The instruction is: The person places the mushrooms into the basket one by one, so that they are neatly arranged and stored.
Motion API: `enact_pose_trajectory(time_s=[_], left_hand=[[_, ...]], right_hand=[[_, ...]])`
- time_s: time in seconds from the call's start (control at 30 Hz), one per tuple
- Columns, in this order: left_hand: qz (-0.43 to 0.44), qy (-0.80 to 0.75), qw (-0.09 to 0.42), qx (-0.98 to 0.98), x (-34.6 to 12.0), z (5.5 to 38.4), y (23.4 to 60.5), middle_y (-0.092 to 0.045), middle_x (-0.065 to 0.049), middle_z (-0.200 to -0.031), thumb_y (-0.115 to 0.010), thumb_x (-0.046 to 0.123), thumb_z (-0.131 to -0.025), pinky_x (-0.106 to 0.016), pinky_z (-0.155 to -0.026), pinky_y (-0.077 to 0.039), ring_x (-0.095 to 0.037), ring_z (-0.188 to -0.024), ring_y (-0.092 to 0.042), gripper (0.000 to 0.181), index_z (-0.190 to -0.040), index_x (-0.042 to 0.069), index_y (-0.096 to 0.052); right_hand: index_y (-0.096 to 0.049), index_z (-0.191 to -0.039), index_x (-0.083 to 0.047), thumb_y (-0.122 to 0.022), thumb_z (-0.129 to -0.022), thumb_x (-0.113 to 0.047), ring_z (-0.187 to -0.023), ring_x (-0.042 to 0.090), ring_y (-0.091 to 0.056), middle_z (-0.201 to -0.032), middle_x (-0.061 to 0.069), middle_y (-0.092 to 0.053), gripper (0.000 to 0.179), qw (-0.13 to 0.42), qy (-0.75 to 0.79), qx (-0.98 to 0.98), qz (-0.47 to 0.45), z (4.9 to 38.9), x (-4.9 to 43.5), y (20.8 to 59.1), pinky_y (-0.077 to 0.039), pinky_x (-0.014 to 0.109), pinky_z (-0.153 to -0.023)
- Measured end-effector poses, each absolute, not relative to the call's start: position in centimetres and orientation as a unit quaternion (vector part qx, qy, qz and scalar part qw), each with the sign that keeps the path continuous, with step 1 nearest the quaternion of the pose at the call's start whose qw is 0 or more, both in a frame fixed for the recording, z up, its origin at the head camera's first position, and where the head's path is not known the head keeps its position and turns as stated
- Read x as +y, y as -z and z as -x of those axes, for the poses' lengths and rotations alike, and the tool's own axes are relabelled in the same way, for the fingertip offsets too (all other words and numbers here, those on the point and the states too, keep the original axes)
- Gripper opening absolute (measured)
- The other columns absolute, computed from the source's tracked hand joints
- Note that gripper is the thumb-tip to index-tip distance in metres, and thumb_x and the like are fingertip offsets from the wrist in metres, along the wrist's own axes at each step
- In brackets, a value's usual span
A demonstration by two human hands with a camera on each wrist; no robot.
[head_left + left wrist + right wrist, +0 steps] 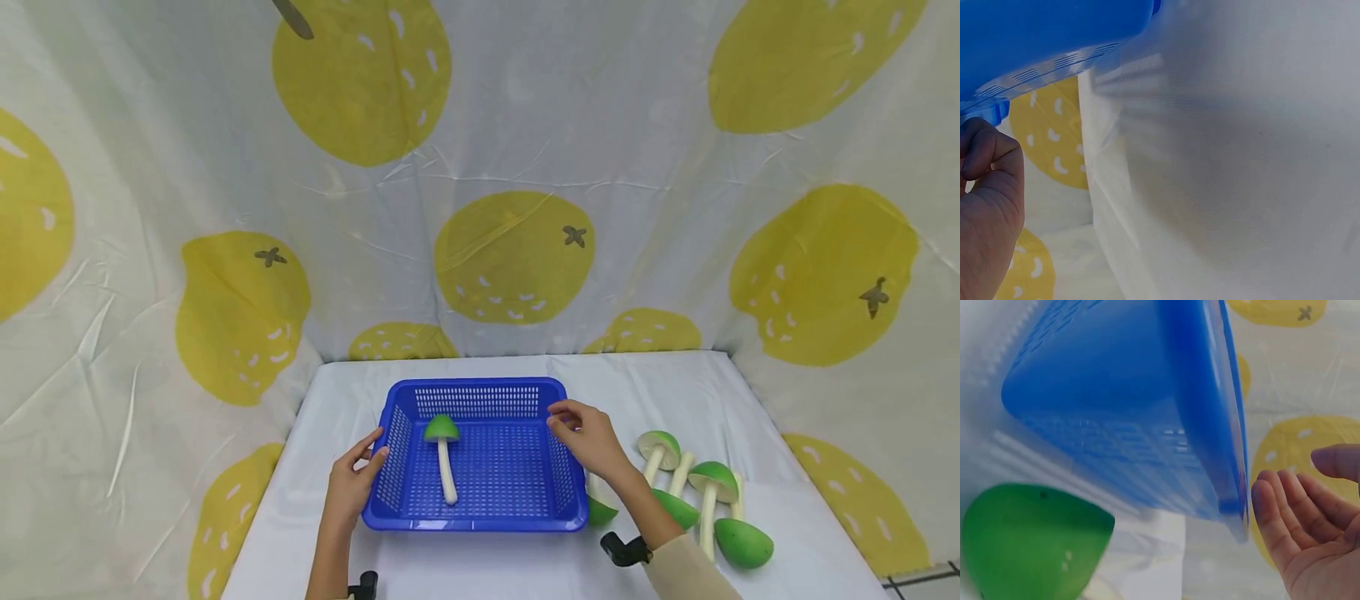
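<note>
A shallow blue plastic basket [491, 524] with mesh sides sits on the white cloth. Inside it, toward the left, lies one toy mushroom [442, 428] with a green cap and a pale stem. My left hand [351, 482] pinches the basket's left rim, thumb on the inner side; in the left wrist view its fingers [988, 147] are curled by the rim. At the right rim my right hand [594, 439] hovers with relaxed fingers and holds nothing. The right wrist view has its fingertips [1263, 494] just beside the rim.
Several more green-capped mushrooms [712, 483] lie in a loose cluster right of the basket, partly behind my right forearm. One green cap [602, 511] is close against the basket's right side. A lemon-print curtain [517, 108] surrounds the white-covered table [277, 517].
</note>
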State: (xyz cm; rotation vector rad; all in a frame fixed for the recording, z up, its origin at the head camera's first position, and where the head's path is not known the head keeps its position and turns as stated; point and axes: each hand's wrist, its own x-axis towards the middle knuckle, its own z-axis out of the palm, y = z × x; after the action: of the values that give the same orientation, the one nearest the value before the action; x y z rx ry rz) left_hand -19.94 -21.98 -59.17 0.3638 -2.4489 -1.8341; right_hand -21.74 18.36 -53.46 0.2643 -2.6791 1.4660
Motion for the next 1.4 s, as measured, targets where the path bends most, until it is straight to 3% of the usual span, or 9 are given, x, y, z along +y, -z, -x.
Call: enact_pose_trajectory(time_s=[0.2,0.47,0.67,0.9,1.07,1.27,1.4], left_hand=[[-0.118,0.596,0.032,-0.794,-22.0,19.9,59.3,-0.050,-0.009,-0.098,-0.071,0.041,-0.086,-0.028,-0.060,-0.053,-0.020,-0.069,-0.066,0.048,-0.131,0.029,-0.061],[-0.113,0.599,0.033,-0.792,-22.0,20.0,59.3,-0.051,-0.010,-0.097,-0.071,0.042,-0.086,-0.028,-0.060,-0.054,-0.021,-0.070,-0.067,0.049,-0.131,0.027,-0.062],[-0.116,0.595,0.038,-0.794,-21.9,20.0,59.5,-0.051,-0.009,-0.096,-0.071,0.039,-0.087,-0.029,-0.060,-0.054,-0.019,-0.068,-0.067,0.047,-0.132,0.027,-0.061],[-0.124,0.592,0.033,-0.796,-22.0,20.1,59.6,-0.052,-0.009,-0.098,-0.070,0.038,-0.089,-0.029,-0.061,-0.054,-0.019,-0.070,-0.066,0.043,-0.130,0.032,-0.061],[-0.122,0.589,0.034,-0.798,-22.0,20.1,59.6,-0.052,-0.009,-0.098,-0.071,0.039,-0.088,-0.028,-0.061,-0.054,-0.018,-0.069,-0.066,0.044,-0.131,0.033,-0.061],[-0.121,0.592,0.028,-0.796,-22.0,20.1,59.6,-0.052,-0.010,-0.098,-0.070,0.043,-0.087,-0.028,-0.062,-0.054,-0.018,-0.070,-0.066,0.048,-0.133,0.030,-0.060],[-0.124,0.595,0.023,-0.794,-22.1,19.9,59.4,-0.052,-0.010,-0.099,-0.071,0.045,-0.086,-0.027,-0.063,-0.053,-0.018,-0.072,-0.066,0.050,-0.132,0.031,-0.060]], right_hand=[[-0.067,-0.114,-0.010,-0.066,-0.093,-0.025,-0.082,0.013,-0.069,-0.097,0.004,-0.072,0.026,0.057,-0.464,-0.881,-0.068,21.1,20.2,52.9,-0.054,0.023,-0.068],[-0.067,-0.112,-0.007,-0.065,-0.094,-0.020,-0.079,0.021,-0.071,-0.093,0.009,-0.072,0.022,0.085,-0.485,-0.868,-0.063,20.8,22.8,53.1,-0.055,0.022,-0.066],[-0.067,-0.110,-0.007,-0.065,-0.094,-0.019,-0.076,0.015,-0.070,-0.091,0.008,-0.071,0.020,0.102,-0.475,-0.872,-0.052,20.7,24.4,53.3,-0.055,0.022,-0.065],[-0.067,-0.112,-0.005,-0.065,-0.094,-0.022,-0.080,0.024,-0.071,-0.093,0.011,-0.071,0.024,0.096,-0.477,-0.873,-0.038,20.3,25.5,53.5,-0.055,0.021,-0.066],[-0.066,-0.113,-0.006,-0.064,-0.095,-0.025,-0.079,0.019,-0.070,-0.093,0.009,-0.071,0.027,0.089,-0.462,-0.882,-0.019,20.0,26.2,53.8,-0.054,0.020,-0.066],[-0.066,-0.112,-0.005,-0.064,-0.095,-0.022,-0.072,0.004,-0.067,-0.091,0.009,-0.071,0.024,0.077,-0.457,-0.886,-0.005,19.7,26.7,54.7,-0.054,0.021,-0.066],[-0.066,-0.112,-0.004,-0.064,-0.094,-0.021,-0.072,0.004,-0.067,-0.092,0.009,-0.071,0.024,0.076,-0.459,-0.885,0.002,19.4,27.0,55.1,-0.054,0.021,-0.066]])
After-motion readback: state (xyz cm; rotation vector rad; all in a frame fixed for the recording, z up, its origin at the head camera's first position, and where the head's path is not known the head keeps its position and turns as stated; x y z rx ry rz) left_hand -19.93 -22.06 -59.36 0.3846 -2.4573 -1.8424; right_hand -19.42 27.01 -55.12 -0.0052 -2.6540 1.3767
